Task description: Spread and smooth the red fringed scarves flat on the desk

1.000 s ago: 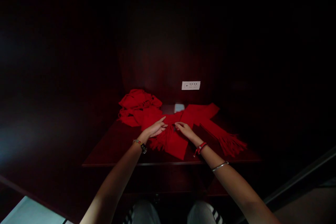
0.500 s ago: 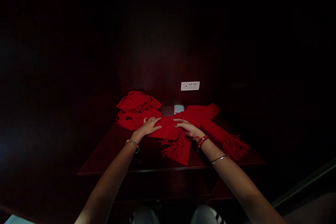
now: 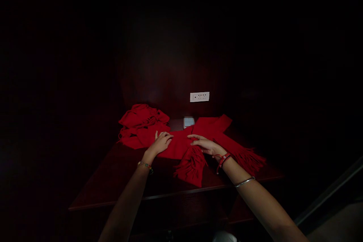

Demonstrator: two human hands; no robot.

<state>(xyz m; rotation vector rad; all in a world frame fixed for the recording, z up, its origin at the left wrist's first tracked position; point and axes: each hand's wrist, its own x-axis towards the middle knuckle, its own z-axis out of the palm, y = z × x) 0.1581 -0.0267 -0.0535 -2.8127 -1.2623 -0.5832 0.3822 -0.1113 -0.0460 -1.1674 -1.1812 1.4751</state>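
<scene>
A red fringed scarf (image 3: 178, 145) lies across the dark wooden table in front of me. My left hand (image 3: 161, 143) rests on its left part, fingers stretched out and close together. At the scarf's right part, my right hand (image 3: 204, 144) has its fingers extended toward the left, touching the cloth from above; some of its fingertips are hard to make out. Just below, a bunched fringed end (image 3: 191, 166) hangs toward the table's front edge. Another red scarf piece (image 3: 238, 149) with long tassels spreads to the right. Neither hand visibly grips the fabric.
A crumpled heap of red scarves (image 3: 143, 117) sits at the back left. Behind the cloth is a small pale blurred object (image 3: 188, 122). A white socket panel (image 3: 199, 96) is on the dark back wall. The table (image 3: 113, 181) ends in a straight front edge.
The view has shifted, so the table sits slightly lower and further left. My left fingers have drawn closer together on the scarf. The fringed end near my right hand looks more bunched.
</scene>
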